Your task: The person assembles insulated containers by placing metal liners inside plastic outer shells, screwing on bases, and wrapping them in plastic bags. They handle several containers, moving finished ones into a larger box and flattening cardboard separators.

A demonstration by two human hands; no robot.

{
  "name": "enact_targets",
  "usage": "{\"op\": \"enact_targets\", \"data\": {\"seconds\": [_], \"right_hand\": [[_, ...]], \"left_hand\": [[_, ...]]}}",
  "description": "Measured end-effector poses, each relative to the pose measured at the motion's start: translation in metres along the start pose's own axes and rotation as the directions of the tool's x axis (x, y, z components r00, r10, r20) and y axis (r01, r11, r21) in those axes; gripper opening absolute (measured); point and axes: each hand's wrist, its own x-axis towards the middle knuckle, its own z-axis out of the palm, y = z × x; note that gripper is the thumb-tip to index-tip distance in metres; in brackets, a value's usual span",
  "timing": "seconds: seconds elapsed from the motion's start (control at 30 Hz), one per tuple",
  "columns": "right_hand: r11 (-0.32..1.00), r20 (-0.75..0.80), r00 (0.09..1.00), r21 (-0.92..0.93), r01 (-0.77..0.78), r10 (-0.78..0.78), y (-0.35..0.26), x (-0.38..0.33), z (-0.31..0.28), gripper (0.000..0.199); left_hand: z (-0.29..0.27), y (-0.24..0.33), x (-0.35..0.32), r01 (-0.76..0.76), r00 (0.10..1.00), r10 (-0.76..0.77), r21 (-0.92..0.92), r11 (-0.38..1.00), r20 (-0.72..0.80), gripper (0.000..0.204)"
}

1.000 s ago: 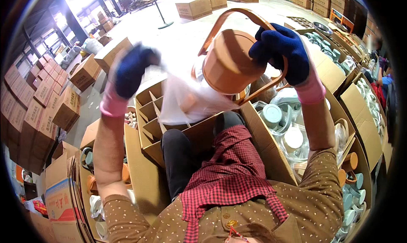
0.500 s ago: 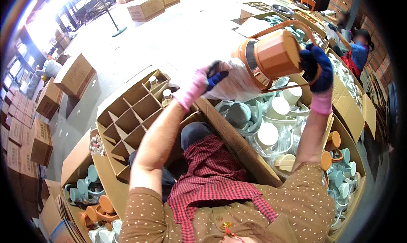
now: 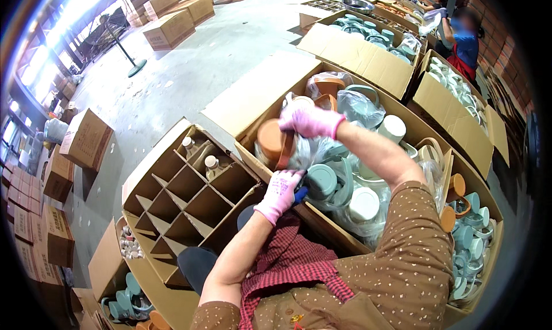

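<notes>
Both my hands wear pink gloves with dark blue palms. Over the open carton in front of me, my right hand is closed at the top of the brown strap handle of an orange lidded jug. The jug stands in the carton's left corner, its lower part hidden. At the carton's near edge, my left hand is curled beside a teal lidded jug; what its fingers hold, if anything, is hidden. Clear plastic bags wrap several teal, white and orange jugs, including a white-lidded jug on the near side.
On my left, a divided carton holds two glass bottles in its cells. More cartons of jugs stand to the right and at the far side. Beyond them a person in blue works. Closed boxes sit on the floor at left.
The orange jug has come down from in front of me into the carton's left corner. My right hand moved left with it, and my left hand lowered to the carton's near edge. The view shifted.
</notes>
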Motion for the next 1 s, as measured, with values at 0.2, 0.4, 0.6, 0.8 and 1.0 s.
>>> {"op": "enact_targets", "data": {"seconds": [0.2,0.4,0.6,0.8,1.0], "right_hand": [[0.876,-0.305,0.825,0.252,-0.412,0.476,0.041,-0.064,0.047,0.036],[0.126,0.149,0.17,0.265,-0.956,0.974,0.105,-0.085,0.068,0.097],[0.255,-0.027,0.268,0.414,-0.874,0.963,0.065,0.029,0.086,0.098],[0.267,-0.16,0.226,0.32,-0.909,0.961,0.079,0.028,0.114,0.058],[0.564,-0.486,0.392,0.818,-0.109,0.781,0.065,-0.006,-0.003,0.05]], "left_hand": [[-0.003,-0.002,0.001,-0.031,0.997,0.035,-0.064,0.997,0.063,0.022],[0.004,-0.008,0.013,0.064,0.993,-0.048,-0.16,0.985,0.104,0.024],[-0.007,-0.012,0.012,0.153,0.98,-0.132,-0.149,0.977,0.146,0.022],[-0.002,-0.016,0.013,0.098,0.99,-0.077,-0.184,0.978,0.116,0.022],[0.008,-0.017,0.014,0.084,0.992,-0.065,-0.176,0.981,0.111,0.024]]}}
